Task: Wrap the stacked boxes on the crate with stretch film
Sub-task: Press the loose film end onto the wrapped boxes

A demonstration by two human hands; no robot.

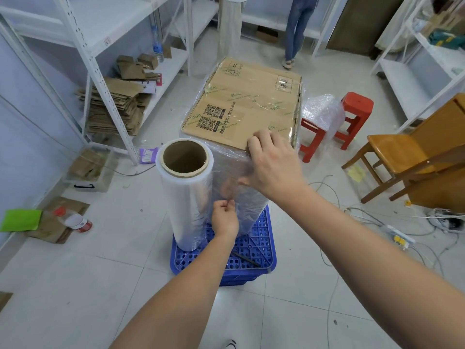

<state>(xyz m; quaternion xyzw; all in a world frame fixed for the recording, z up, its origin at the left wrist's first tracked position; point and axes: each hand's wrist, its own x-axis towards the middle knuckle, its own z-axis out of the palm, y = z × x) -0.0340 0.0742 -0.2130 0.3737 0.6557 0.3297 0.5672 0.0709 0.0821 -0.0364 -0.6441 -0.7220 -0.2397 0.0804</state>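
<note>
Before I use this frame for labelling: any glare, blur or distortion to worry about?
Head view: wide-angle bending bows the shelves and the forearms at the edges; soft glare streaks the film on the boxes and the roll; lighting is even, shadows faint, hands sharp.

The film roll [187,195] stands just left of the wrapped boxes [241,102], open floor [113,285] beyond it.
</note>
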